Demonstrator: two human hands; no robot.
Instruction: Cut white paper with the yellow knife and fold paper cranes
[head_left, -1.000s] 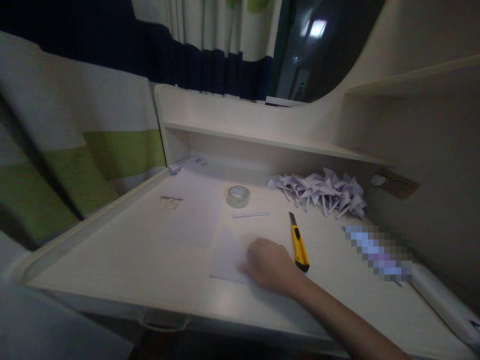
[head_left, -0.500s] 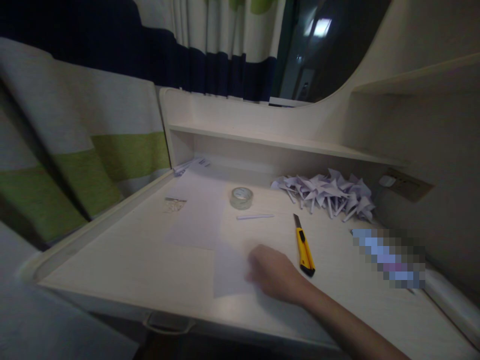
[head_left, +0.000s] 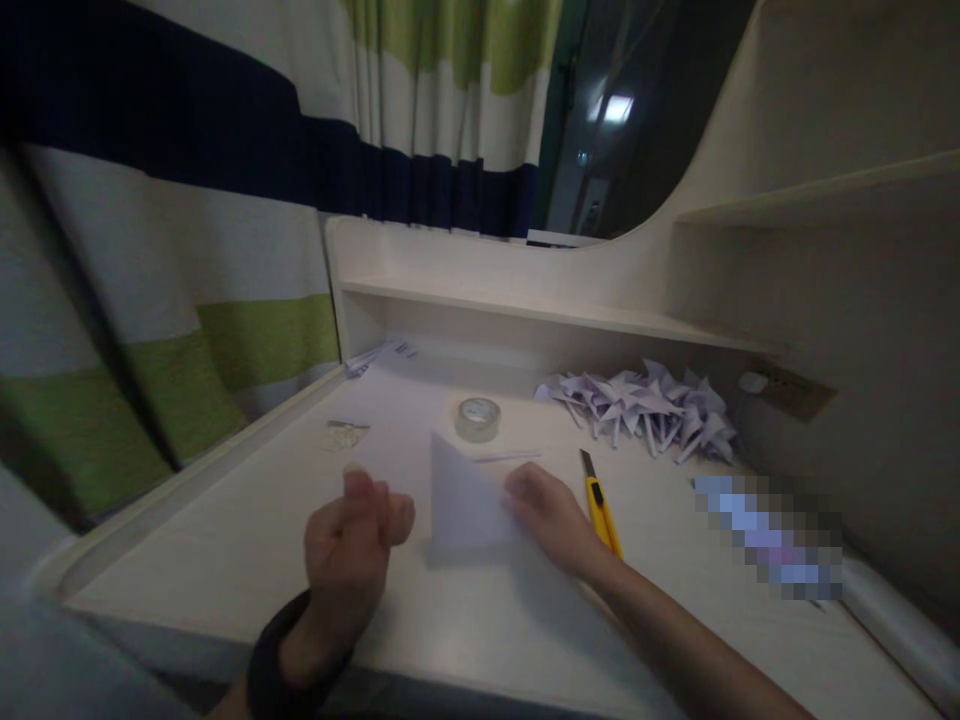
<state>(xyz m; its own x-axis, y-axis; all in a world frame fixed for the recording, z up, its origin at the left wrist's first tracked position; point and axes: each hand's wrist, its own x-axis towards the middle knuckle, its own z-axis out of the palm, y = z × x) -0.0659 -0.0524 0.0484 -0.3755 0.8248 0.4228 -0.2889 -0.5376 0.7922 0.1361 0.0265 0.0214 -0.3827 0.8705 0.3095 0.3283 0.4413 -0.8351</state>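
Observation:
My right hand (head_left: 546,510) pinches the right edge of a white paper sheet (head_left: 466,505), which is raised above the desk with its top edge slanting. Left of the paper, my left hand (head_left: 356,535) is up with its fingers curled in and seems to hold nothing; it does not touch the sheet. Behind the paper lies a thin white paper stick (head_left: 508,457), partly covered. A roll of clear tape (head_left: 478,419) sits farther back. The yellow box cutter (head_left: 599,513) lies just beyond my right wrist, blade out, its lower end hidden by my forearm.
Several paper pinwheels (head_left: 645,405) are heaped at the back right. Small pins (head_left: 345,434) lie at the left, near more paper (head_left: 397,385). A blurred-out long item (head_left: 765,535) is at the right. A low shelf (head_left: 525,308) runs along the back.
My left hand has come into view at the left. My right hand, earlier blurred over the desk, now has the paper sheet lifted. The view has tilted up slightly.

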